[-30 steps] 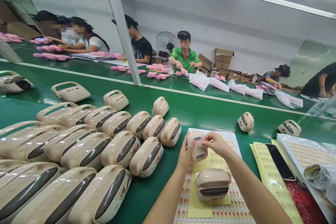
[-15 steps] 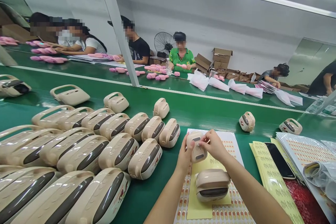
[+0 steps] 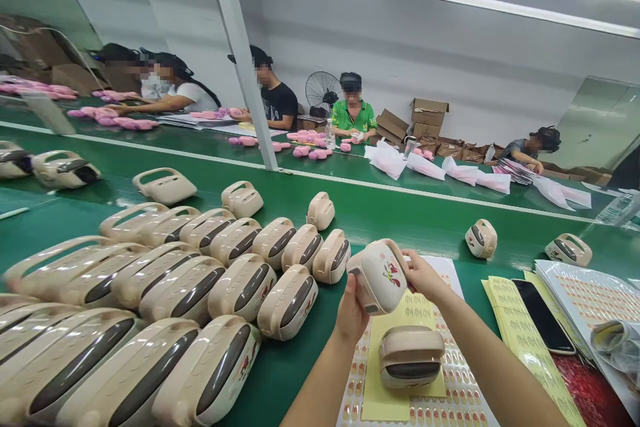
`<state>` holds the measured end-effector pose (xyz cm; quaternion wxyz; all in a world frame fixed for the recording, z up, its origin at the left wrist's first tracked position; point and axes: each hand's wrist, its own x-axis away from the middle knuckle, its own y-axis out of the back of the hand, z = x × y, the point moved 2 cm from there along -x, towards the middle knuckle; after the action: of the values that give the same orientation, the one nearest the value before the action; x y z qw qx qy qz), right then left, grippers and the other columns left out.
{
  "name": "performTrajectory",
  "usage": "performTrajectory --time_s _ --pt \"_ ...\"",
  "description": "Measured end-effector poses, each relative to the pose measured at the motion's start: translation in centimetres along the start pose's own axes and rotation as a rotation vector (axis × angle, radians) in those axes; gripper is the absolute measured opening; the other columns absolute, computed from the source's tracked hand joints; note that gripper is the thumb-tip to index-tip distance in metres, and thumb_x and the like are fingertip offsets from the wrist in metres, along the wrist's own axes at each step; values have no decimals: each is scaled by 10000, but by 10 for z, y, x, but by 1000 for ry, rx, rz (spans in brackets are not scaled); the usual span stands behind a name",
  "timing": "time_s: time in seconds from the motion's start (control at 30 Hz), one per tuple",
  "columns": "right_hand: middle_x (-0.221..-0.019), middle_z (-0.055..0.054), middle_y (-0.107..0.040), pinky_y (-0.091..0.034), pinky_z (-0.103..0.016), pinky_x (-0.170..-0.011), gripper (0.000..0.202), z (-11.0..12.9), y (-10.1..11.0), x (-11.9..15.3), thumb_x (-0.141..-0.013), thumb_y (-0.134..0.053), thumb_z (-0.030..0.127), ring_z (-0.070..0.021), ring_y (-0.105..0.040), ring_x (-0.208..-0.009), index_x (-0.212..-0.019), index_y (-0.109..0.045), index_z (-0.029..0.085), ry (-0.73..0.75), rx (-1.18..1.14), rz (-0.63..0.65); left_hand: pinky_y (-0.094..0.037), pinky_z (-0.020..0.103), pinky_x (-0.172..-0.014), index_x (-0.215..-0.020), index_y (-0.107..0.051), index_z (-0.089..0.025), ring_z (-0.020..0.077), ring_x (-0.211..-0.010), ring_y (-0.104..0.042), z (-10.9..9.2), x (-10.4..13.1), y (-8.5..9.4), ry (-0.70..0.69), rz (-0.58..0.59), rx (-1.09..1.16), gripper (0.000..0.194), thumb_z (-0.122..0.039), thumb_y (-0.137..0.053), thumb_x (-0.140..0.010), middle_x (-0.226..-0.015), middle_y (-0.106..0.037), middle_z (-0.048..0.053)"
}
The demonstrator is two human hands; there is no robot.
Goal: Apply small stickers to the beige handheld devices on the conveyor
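Note:
Between my hands is a beige plastic case with a carry handle (image 3: pixel 383 280), raised above the sheets and tilted so its white side with a red character print shows. My left hand (image 3: pixel 351 310) grips it from the left and below. The fingers of my right hand (image 3: pixel 423 275) close on its handle side at the upper right, partly hidden behind it. Below my hands a second beige case (image 3: pixel 413 357) rests on a yellow label sheet (image 3: pixel 385 403). Beneath that lies a white sheet of small oval stickers (image 3: pixel 460 373).
Rows of similar beige cases (image 3: pixel 173 293) fill the left of the green table. On the right lie folded yellow label sheets (image 3: pixel 525 340), a black phone (image 3: pixel 543 317) and more sticker sheets (image 3: pixel 595 293). Across the divider, several people handle pink items (image 3: pixel 115 119).
The held case has turned from showing its underside to showing its printed side. My right hand has moved from the underside to the handle. The view has shifted slightly.

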<state>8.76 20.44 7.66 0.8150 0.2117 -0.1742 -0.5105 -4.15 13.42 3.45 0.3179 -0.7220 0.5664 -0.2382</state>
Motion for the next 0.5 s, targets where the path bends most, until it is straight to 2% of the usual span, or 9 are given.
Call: performTrajectory --time_s 0.1,0.17,0.27,0.33,0.4,0.5 --pt "-763 6 -610 -407 -225 -486 441 25 0 -5 -796 -431 189 -116 -537 -520 -1230 -358 207 112 47 -72 -393 403 -947 -1090 -609 -230 338 -1158 -467 -32 11 7 -82 97 -83 752 -635 -708 -464 -1162 -622 75" --pt "-902 -20 -633 -438 -254 -627 531 45 -6 -8 -773 -474 156 -153 -600 -692 -1278 -327 230 249 207 -78 -372 403 -968 -1077 -618 -242 326 -1154 -471 -56 21 15 -159 176 -320 666 -615 -689 -530 -1169 -616 71" --pt "-1088 -68 -618 -429 -306 -742 607 64 -31 -13 -762 -472 102 -214 -621 -847 -1329 -293 224 408 511 77 -356 414 -981 -963 -661 -235 308 -1145 -482 -79 36 27 -256 137 -760 405 -532 -609 -693 -1174 -607 81" --pt "-1131 -104 -610 -435 -329 -744 607 69 -50 -17 -762 -466 84 -246 -623 -880 -1336 -303 193 435 570 205 -356 430 -978 -855 -672 -227 312 -1146 -481 -81 43 37 -303 44 -925 343 -527 -558 -735 -1153 -610 93" --pt "-1121 -114 -624 -447 -330 -723 610 70 -63 -22 -745 -502 81 -250 -633 -861 -1323 -337 182 445 545 280 -355 444 -975 -787 -658 -222 317 -1150 -475 -74 46 47 -323 -45 -988 340 -535 -534 -745 -1115 -619 99" --pt "-1073 -82 -657 -462 -299 -696 644 68 -66 -31 -701 -598 107 -216 -646 -817 -1298 -379 211 445 449 328 -338 459 -980 -777 -648 -217 326 -1140 -473 -58 50 63 -314 -161 -981 333 -528 -532 -745 -1099 -609 107"
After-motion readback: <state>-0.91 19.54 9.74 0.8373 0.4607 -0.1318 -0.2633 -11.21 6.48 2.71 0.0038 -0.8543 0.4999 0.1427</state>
